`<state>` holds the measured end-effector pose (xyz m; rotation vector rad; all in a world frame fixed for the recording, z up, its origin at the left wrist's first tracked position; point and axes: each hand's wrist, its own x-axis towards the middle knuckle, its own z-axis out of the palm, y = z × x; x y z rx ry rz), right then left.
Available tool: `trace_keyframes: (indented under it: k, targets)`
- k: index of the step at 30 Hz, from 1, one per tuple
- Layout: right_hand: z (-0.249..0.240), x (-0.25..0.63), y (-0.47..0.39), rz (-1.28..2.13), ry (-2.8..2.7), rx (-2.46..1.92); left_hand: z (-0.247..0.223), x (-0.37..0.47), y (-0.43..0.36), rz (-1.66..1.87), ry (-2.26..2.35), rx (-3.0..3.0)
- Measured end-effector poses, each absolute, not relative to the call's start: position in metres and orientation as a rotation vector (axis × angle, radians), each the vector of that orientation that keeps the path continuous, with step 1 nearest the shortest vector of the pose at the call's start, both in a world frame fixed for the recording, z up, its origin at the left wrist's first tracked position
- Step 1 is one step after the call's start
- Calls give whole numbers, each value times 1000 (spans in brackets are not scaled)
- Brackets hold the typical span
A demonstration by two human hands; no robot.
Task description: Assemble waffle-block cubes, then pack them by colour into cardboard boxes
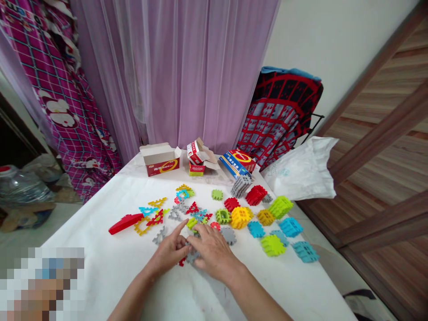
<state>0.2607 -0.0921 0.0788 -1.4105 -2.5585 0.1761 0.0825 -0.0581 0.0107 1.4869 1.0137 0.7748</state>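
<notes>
My left hand (171, 249) is at the near middle of the table, index finger stretched forward and the other fingers curled in. Against it lies my right hand (216, 249), its fingers bent down and meeting the left fingertips. What the fingers hold is hidden. Grey interlocking plastic pieces (192, 256) show beneath and between the hands, with a red piece (182, 262) beside them. Just beyond the fingertips is a lime-green piece (191, 223). A grey notched piece (159, 235) lies left of my left hand, and a grey square stack (228, 236) touches the area by my right hand.
Stacks of square pieces, such as a yellow stack (241, 217) and a blue stack (290, 227), stand on the right. Triangular pieces and a red stack (125, 224) lie left. Cardboard boxes (163, 167) line the back of the white table (110, 263), near a white bag (301, 171).
</notes>
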Motion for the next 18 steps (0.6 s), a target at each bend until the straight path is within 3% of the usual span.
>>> trace_keyframes:
  k: [5, 12, 18]
  targets:
    - [97, 291, -78, 254, -2423, -1389, 18, 76, -58, 881, 1002, 1424]
    - [148, 425, 13, 145, -2135, -1692, 8, 73, -54, 1200, 1202, 1344]
    - [164, 486, 82, 97, -2189, -1941, 6, 73, -58, 1182, 1262, 1393]
